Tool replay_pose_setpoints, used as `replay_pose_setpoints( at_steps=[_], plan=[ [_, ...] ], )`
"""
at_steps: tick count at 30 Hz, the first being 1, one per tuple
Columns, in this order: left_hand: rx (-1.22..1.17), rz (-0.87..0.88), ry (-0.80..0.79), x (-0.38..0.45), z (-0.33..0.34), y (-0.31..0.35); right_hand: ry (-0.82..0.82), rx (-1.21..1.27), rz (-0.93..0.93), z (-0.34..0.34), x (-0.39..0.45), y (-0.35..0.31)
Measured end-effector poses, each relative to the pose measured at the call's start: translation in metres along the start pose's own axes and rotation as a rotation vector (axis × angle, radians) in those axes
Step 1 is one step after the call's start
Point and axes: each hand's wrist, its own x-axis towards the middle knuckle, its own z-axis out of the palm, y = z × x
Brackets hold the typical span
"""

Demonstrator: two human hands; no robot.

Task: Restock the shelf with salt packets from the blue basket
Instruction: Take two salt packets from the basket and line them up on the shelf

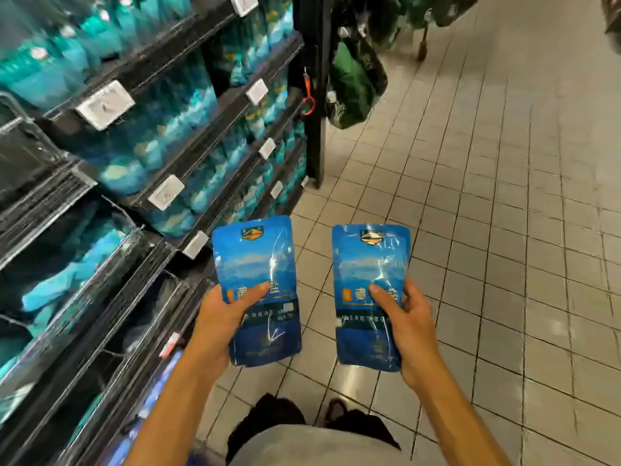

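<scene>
One salt packet is gripped upright in the left hand, another packet in the right hand, above the floor beside the shelf.

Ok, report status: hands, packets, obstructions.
Left hand grips one salt packet; right hand grips another. Shelf to the left. Nothing blocking.

bare forearms, grey shirt, dark trousers

You hold two blue salt packets upright over the tiled floor: left packet and right packet, side by side, apart, beside the stocked shelf.
</scene>
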Motion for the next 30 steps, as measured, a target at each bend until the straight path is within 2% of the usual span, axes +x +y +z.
replay_pose_setpoints(
  at_steps=[9, 20, 25, 30],
  plan=[
    [0.034, 0.045, -0.064, 0.107, 0.058, 0.062, 0.037, 0.026, -0.043, 0.010, 0.108, -0.062],
    [0.010, 0.170, -0.092, 0.291, 0.093, 0.196, 0.000, 0.018, -0.177, 0.099, 0.292, -0.170],
    [-0.007, 0.256, -0.099, 0.344, 0.104, 0.261, -0.081, 0.049, -0.257, 0.141, 0.360, -0.222],
    [-0.002, 0.397, -0.017, 0.380, 0.118, 0.325, -0.227, 0.060, -0.341, 0.183, 0.426, -0.278]
  ],
)
